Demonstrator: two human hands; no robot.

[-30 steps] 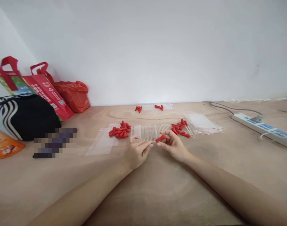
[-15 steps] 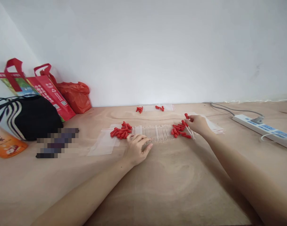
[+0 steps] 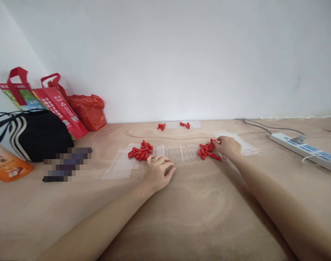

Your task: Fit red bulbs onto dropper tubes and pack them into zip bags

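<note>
My left hand lies with fingers spread and bent over the near left part of a row of thin clear tubes, thumb apart from the fingers. Just left of it is a pile of red rubber bulbs. At the right end of the row sits a second pile of red rubber bulbs. My right hand pinches at that pile's right edge, its fingertips closed by a red bulb. Loose thin tubes show under its palm. Its fingers partly hide what is between them.
Clear plastic bags lie left and right of the row. Farther back, another bag has small red bulbs on it. A power strip stands right; a black drawstring bag and red shopping bags stand left.
My right hand has come down a little towards the right pile. The red bulb raised at its fingertips before no longer shows there. My left hand has barely moved.
</note>
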